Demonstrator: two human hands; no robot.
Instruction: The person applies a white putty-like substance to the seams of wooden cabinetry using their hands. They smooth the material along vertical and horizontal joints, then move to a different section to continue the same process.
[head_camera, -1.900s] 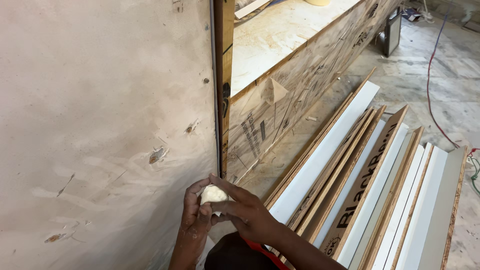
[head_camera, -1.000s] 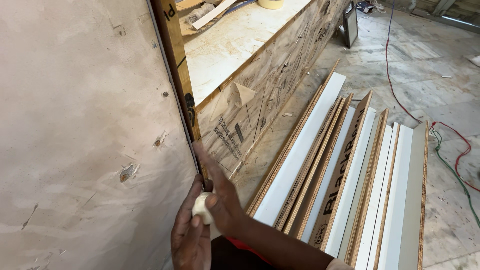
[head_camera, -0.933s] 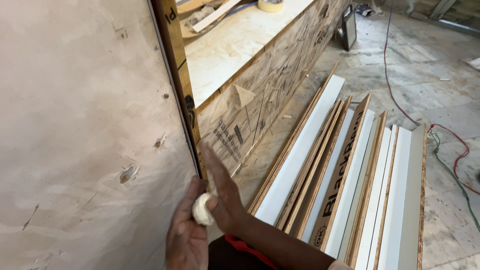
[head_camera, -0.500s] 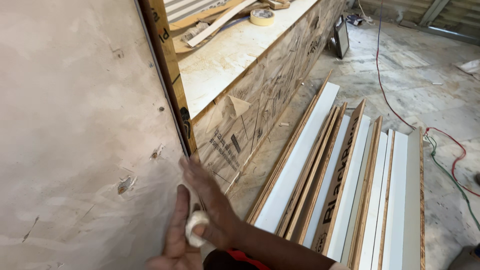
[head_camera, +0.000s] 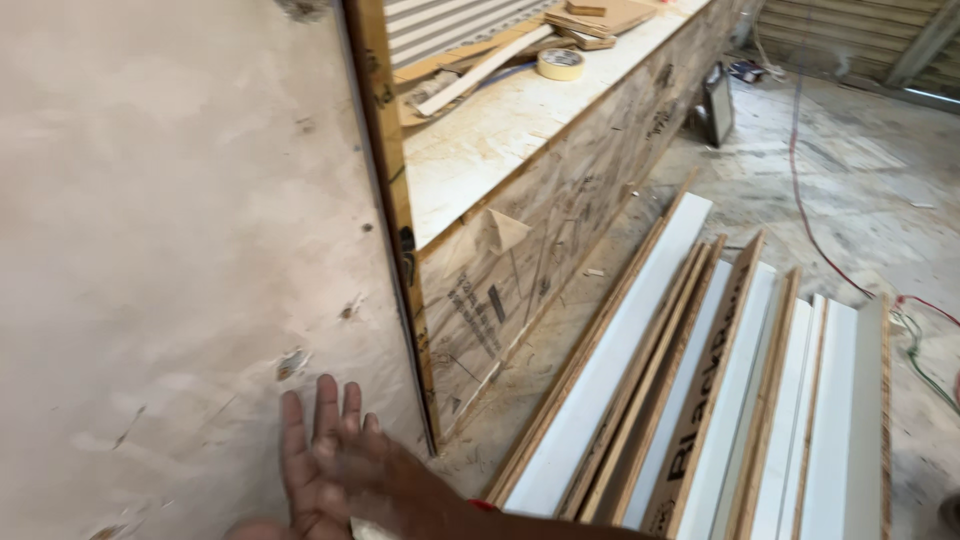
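Our left hand (head_camera: 315, 460) lies flat on the plastered panel (head_camera: 170, 250), fingers (head_camera: 325, 405) spread wide, pointing up. Right hand (head_camera: 375, 485) crosses it, blurred; can't tell its grip. Panel stands upright, long axis vertical. Right of panel: bench (head_camera: 500, 130) w/ tape roll (head_camera: 561, 63), then white boards (head_camera: 700, 400) leaning, one brown w/ black lettering.

A single head-worn camera looks steeply down and slightly rightward from close range. A large pale panel (head_camera: 170, 250) fills the left half, very near the lens. The wearer's hands (head_camera: 330, 470) enter at the bottom edge, partly cut off. To the right, the view reaches along a workbench (head_camera: 520, 130) and over stacked boards (head_camera: 720, 400) to the concrete floor (head_camera: 860, 190) farther off. No second view exists.
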